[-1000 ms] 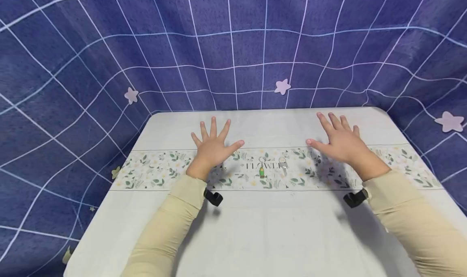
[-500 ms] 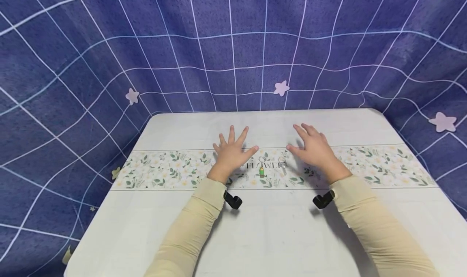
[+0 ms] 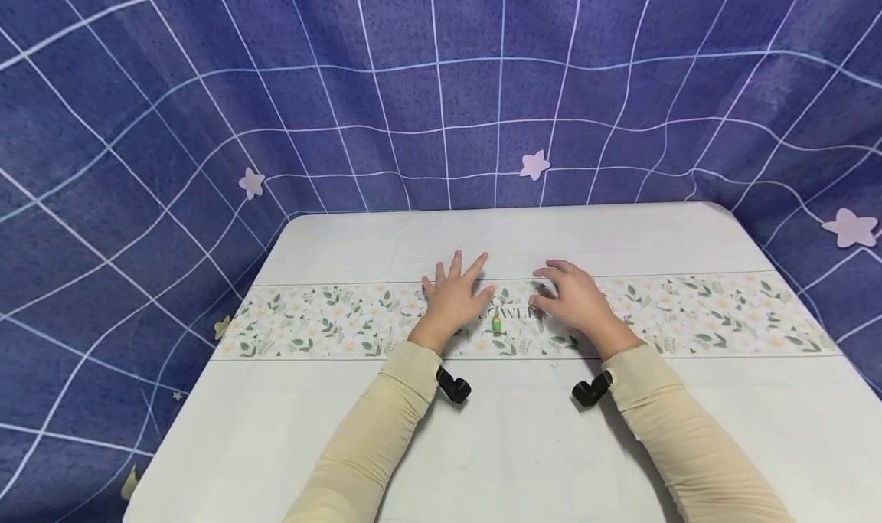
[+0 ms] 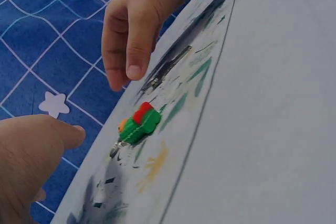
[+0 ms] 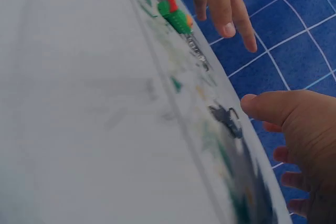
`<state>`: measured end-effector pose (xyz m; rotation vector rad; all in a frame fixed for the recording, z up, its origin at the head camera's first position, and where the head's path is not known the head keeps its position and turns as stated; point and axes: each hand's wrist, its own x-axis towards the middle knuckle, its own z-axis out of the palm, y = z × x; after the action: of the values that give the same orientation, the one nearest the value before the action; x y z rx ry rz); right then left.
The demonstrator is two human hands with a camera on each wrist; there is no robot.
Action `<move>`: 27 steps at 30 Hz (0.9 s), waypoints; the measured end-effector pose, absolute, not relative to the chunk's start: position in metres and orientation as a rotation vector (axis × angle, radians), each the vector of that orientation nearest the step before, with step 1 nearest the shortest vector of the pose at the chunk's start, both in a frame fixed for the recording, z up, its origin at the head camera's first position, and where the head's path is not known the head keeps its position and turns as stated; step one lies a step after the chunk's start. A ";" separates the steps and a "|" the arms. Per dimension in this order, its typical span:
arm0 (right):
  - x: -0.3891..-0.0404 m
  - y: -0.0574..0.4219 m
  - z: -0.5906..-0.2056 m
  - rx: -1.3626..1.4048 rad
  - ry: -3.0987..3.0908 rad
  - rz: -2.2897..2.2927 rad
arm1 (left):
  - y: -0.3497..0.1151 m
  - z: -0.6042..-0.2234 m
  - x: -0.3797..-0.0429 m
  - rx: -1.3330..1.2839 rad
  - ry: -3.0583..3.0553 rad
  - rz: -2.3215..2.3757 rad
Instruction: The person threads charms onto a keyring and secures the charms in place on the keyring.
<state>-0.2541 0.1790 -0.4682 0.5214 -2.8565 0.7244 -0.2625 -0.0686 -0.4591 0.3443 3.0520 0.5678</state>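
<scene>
My left hand [image 3: 451,305] hovers with spread fingers just left of a keychain [image 3: 496,324], which has a small green figure with red and orange parts. Its chain and metal ring show in the right wrist view, where the green figure [image 5: 175,18] lies on the cloth. On the right, my right hand [image 3: 575,299] is bent loosely over a key [image 4: 168,69] on a ring, thumb apart from the fingers. From above, the hand partly covers that key. In the right wrist view, the thumb is close beside the key's ring [image 5: 234,116]. Neither hand holds anything.
A white tablecloth [image 3: 510,431] with a floral printed band [image 3: 331,316] covers the table. Beyond the far edge hangs a blue curtain [image 3: 413,94] with a grid and star pattern. Each wrist carries a small black camera [image 3: 453,385].
Both hands have moved inward toward the keychain and key, the left rightward and the right leftward. The right fingers have gone from spread to loosely bent. The keychain and key lie where they were.
</scene>
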 end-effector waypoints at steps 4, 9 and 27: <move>-0.253 0.179 -0.472 0.533 -2.861 0.725 | -0.067 -0.464 -0.262 0.375 3.029 0.666; -0.252 0.178 -0.477 0.527 -2.865 0.725 | -0.065 -0.473 -0.260 0.439 3.046 0.747; -0.250 0.180 -0.487 0.631 -2.740 0.869 | -0.062 -0.487 -0.256 0.537 3.091 0.865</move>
<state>-0.2504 0.1802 -0.4870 0.6313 -2.7397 0.8695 -0.2556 -0.0621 -0.4874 0.5370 3.0912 0.8649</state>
